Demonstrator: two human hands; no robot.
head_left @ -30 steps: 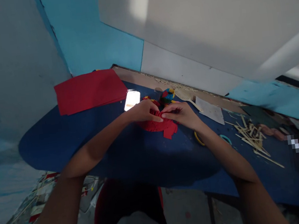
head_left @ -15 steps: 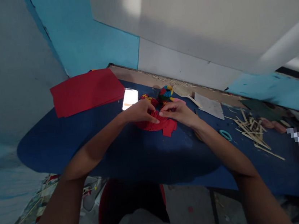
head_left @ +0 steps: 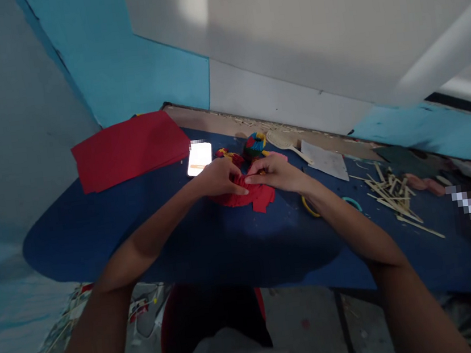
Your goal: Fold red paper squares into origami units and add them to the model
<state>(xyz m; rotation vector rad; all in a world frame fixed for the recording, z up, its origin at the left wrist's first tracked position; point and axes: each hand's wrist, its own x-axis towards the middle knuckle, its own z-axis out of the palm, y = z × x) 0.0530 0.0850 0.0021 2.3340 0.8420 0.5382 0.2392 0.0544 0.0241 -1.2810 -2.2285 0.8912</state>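
On the blue table (head_left: 162,248) lies a red pleated piece (head_left: 234,199), paper or cloth, with a flat tail at its right end (head_left: 264,200). My left hand (head_left: 223,177) pinches its upper edge, thumb and fingers closed on the folds. Close beside it, my right hand (head_left: 274,173) grips the same piece with thumb and fingertips pressed together; the two thumbs nearly meet. Just beyond the hands are a red-and-yellow folded bundle (head_left: 228,155) and a multicoloured ball-like item (head_left: 254,145). Part of the red piece is hidden under my fingers.
Red sheets (head_left: 129,149) lie at the left, beside a lit phone (head_left: 199,158). Toward the right are a pale hairbrush-like paddle (head_left: 280,139), a white sheet (head_left: 323,160), yellow-handled scissors (head_left: 310,207), a teal ring (head_left: 353,203) and a pile of thin sticks (head_left: 392,191).
The view has shifted slightly, so the things on the table appear a little further left. Both hands keep hold of the red pleated piece, with small finger movements. More of the yellow handle shows.
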